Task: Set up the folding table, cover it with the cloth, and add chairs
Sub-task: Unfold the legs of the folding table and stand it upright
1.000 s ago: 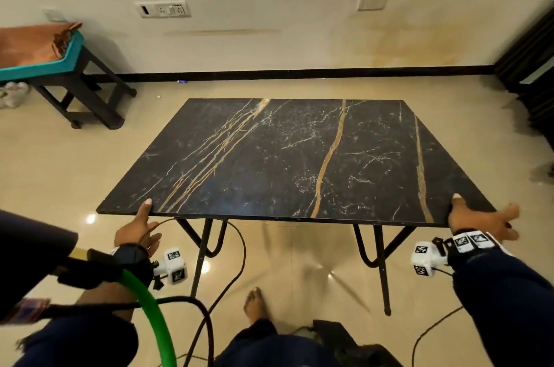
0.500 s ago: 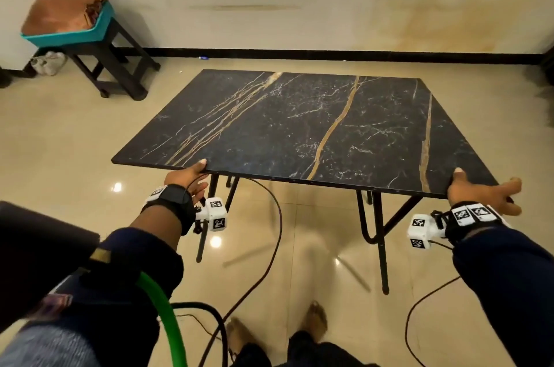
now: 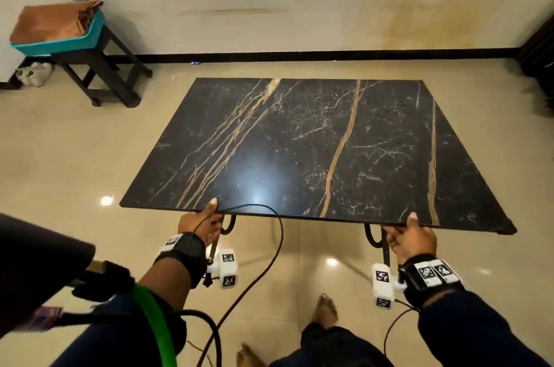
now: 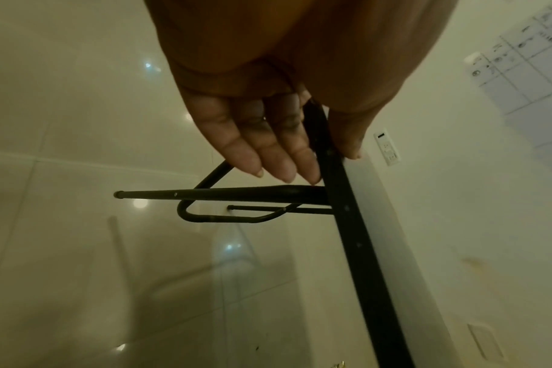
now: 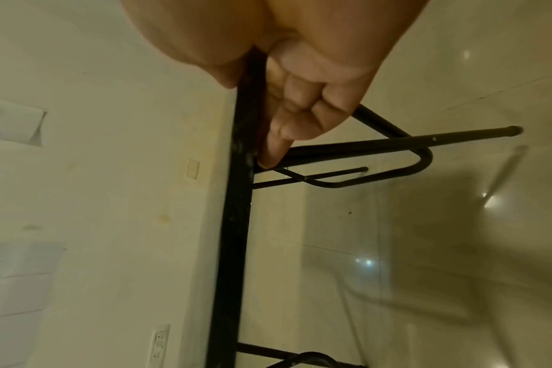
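Observation:
The folding table [image 3: 314,150] stands on its black legs, its dark marble-patterned top level in front of me. My left hand [image 3: 201,224] pinches the near edge, thumb on top and fingers [image 4: 268,149] flat under the black rim [image 4: 347,211]. My right hand [image 3: 410,239] grips the same edge further right, thumb on top and fingers [image 5: 287,124] curled beneath the rim [image 5: 237,199]. A folded brown cloth [image 3: 54,20] lies in a teal tray [image 3: 60,44] at the far left. No chair shows in any view.
The teal tray rests on a dark stool [image 3: 102,75] by the wall. Black cables [image 3: 269,252] and a green hose [image 3: 153,318] trail from my arms over the glossy tiled floor. My bare feet [image 3: 326,306] are just behind the table. A dark curtain [image 3: 539,49] hangs at the right.
Both hands slid inward along the near edge, away from the corners. The table now sits further from me and nearer the wall.

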Action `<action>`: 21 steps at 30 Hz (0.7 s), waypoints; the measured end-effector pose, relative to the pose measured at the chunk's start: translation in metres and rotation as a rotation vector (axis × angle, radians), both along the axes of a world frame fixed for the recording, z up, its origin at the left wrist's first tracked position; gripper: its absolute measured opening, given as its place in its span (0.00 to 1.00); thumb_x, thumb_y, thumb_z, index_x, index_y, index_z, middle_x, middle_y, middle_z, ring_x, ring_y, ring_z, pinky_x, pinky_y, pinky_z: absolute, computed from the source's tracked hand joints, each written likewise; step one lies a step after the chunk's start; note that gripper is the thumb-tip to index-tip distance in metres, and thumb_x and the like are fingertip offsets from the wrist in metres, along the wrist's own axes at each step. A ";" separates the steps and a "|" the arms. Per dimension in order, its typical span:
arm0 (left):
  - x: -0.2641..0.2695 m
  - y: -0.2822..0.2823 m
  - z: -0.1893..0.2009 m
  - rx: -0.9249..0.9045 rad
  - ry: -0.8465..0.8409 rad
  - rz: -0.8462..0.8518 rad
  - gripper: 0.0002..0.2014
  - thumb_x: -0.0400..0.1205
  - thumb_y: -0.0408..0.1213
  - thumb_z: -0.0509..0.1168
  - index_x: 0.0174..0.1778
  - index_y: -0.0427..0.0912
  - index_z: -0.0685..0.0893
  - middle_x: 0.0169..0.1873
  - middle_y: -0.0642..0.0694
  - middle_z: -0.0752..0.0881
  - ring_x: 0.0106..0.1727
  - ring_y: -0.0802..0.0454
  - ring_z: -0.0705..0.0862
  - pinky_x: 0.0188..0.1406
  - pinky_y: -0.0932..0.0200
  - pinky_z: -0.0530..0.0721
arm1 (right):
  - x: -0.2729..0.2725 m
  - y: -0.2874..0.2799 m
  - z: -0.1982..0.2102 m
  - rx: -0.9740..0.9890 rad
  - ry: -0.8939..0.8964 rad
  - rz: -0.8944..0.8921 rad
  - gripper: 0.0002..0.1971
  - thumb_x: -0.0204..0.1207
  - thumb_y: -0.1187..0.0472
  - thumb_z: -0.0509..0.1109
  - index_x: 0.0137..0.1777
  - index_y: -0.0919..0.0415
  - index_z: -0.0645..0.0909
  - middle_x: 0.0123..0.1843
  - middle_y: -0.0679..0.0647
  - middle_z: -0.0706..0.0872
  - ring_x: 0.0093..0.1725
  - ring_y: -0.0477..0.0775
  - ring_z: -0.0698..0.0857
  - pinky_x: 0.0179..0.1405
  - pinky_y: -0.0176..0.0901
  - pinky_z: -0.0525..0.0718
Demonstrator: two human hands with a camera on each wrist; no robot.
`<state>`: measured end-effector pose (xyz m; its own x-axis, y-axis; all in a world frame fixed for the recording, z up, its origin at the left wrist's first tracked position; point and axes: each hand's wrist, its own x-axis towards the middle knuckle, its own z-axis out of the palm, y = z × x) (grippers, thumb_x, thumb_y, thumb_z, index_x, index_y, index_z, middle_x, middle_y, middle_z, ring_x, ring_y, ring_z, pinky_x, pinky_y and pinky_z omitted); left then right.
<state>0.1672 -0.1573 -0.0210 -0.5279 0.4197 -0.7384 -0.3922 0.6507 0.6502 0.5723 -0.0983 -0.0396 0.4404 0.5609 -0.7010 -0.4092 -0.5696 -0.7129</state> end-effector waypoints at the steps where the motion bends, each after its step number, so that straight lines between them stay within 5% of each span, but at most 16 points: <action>1: -0.001 -0.008 -0.002 -0.007 -0.015 -0.011 0.14 0.84 0.47 0.71 0.44 0.39 0.82 0.37 0.42 0.85 0.29 0.52 0.81 0.27 0.62 0.80 | -0.001 -0.004 -0.003 -0.036 -0.006 -0.023 0.09 0.90 0.54 0.59 0.55 0.58 0.77 0.55 0.65 0.89 0.45 0.63 0.91 0.35 0.45 0.80; 4: 0.000 -0.026 -0.017 -0.026 -0.055 -0.001 0.14 0.84 0.46 0.71 0.46 0.37 0.85 0.40 0.41 0.88 0.37 0.49 0.85 0.38 0.57 0.84 | 0.007 -0.016 -0.017 -0.145 -0.032 -0.052 0.15 0.90 0.53 0.58 0.69 0.60 0.75 0.40 0.61 0.93 0.30 0.56 0.92 0.29 0.43 0.79; 7: 0.002 -0.041 -0.029 -0.009 -0.103 0.025 0.13 0.85 0.44 0.70 0.49 0.35 0.85 0.41 0.41 0.88 0.42 0.47 0.87 0.40 0.56 0.84 | 0.014 -0.028 -0.031 -0.213 -0.078 -0.035 0.16 0.89 0.51 0.58 0.66 0.61 0.77 0.25 0.58 0.90 0.25 0.54 0.90 0.28 0.42 0.76; 10: 0.010 -0.053 -0.033 -0.021 -0.127 0.040 0.13 0.85 0.41 0.70 0.55 0.33 0.85 0.40 0.42 0.87 0.46 0.45 0.88 0.39 0.56 0.82 | 0.019 -0.038 -0.036 -0.257 -0.114 0.027 0.18 0.86 0.52 0.59 0.59 0.66 0.82 0.29 0.61 0.91 0.24 0.56 0.81 0.25 0.40 0.72; 12: 0.016 -0.061 -0.035 -0.025 -0.141 0.039 0.15 0.87 0.39 0.68 0.63 0.33 0.84 0.43 0.41 0.88 0.46 0.45 0.88 0.48 0.54 0.84 | 0.025 -0.044 -0.038 -0.318 -0.124 0.105 0.17 0.82 0.55 0.60 0.56 0.69 0.83 0.36 0.65 0.93 0.20 0.56 0.78 0.18 0.37 0.71; 15: 0.025 -0.073 -0.036 -0.048 -0.202 0.024 0.22 0.90 0.42 0.61 0.75 0.31 0.75 0.68 0.33 0.83 0.72 0.40 0.82 0.76 0.50 0.75 | 0.034 -0.053 -0.048 -0.317 -0.127 0.184 0.10 0.89 0.61 0.54 0.60 0.65 0.74 0.21 0.52 0.87 0.33 0.58 0.84 0.15 0.39 0.81; 17: 0.026 -0.083 -0.043 -0.066 -0.225 0.041 0.24 0.91 0.43 0.57 0.79 0.31 0.70 0.75 0.30 0.77 0.78 0.38 0.76 0.81 0.48 0.70 | 0.041 -0.062 -0.056 -0.302 -0.131 0.219 0.05 0.92 0.61 0.50 0.62 0.59 0.65 0.14 0.42 0.80 0.42 0.59 0.83 0.18 0.39 0.85; 19: 0.026 -0.096 -0.056 -0.093 -0.242 0.066 0.25 0.91 0.44 0.57 0.81 0.32 0.69 0.76 0.31 0.77 0.78 0.38 0.76 0.79 0.47 0.70 | 0.042 -0.078 -0.056 -0.341 -0.122 0.277 0.07 0.91 0.63 0.51 0.63 0.58 0.69 0.14 0.49 0.81 0.42 0.61 0.84 0.17 0.40 0.85; 21: 0.030 -0.110 -0.056 -0.129 -0.240 0.093 0.24 0.91 0.44 0.57 0.80 0.34 0.72 0.74 0.34 0.80 0.74 0.38 0.80 0.78 0.47 0.73 | 0.037 -0.096 -0.043 -0.444 -0.133 0.343 0.14 0.83 0.68 0.57 0.57 0.69 0.84 0.22 0.61 0.86 0.34 0.63 0.83 0.20 0.42 0.84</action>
<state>0.1967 -0.2678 -0.0773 -0.3632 0.2718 -0.8912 -0.5871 0.6759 0.4454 0.6093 -0.1942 -0.0824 0.3862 0.3517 -0.8528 -0.0714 -0.9103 -0.4077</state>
